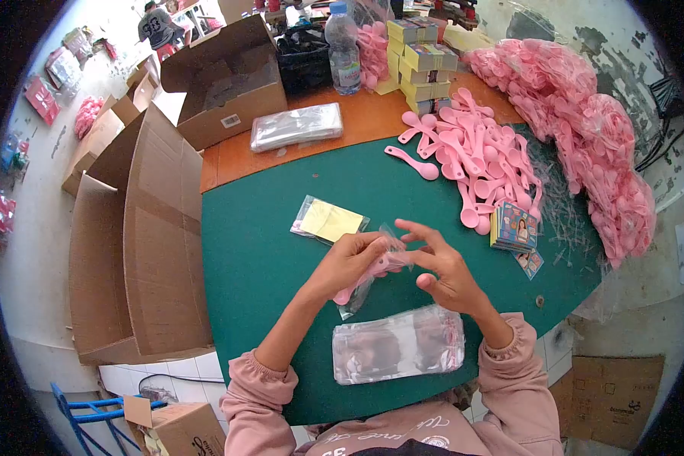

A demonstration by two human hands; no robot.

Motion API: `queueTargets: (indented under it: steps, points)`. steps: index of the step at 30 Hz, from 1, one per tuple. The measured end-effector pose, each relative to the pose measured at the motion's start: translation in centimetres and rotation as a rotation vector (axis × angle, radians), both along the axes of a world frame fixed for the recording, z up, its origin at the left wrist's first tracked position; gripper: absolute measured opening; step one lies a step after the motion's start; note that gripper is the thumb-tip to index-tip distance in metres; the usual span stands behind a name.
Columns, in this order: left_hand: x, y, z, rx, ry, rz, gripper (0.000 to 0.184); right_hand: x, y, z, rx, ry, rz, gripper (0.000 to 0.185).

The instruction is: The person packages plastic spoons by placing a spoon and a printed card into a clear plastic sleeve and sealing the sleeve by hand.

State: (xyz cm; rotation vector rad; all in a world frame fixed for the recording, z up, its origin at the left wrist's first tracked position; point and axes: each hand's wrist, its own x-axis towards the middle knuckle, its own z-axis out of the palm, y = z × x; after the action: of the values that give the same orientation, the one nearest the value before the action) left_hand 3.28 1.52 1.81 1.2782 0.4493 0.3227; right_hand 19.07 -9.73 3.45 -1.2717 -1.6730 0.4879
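Note:
My left hand is closed around a clear plastic bag with a pink measuring spoon in it, held over the green tabletop. Just right of the bag's upper end, my right hand has its fingers spread and grips nothing; whether a fingertip touches the plastic I cannot tell. Nearest my body lies a stack of clear plastic bags. Beyond my left hand is a filled bag with a yellow card. A loose heap of pink spoons spreads at the back right, beside a stack of printed cards.
Large bags of pink spoons line the right edge. Open cardboard boxes stand along the left. At the back are another stack of clear bags, a water bottle and bundled cards. A person is far off.

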Motion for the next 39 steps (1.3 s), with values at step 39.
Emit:
queueTargets:
  steps: [39]
  points:
    - [1.0, 1.1, 0.0, 0.283, 0.15, -0.039, 0.032, 3.6, 1.6, 1.7, -0.251, 0.547, -0.205, 0.018]
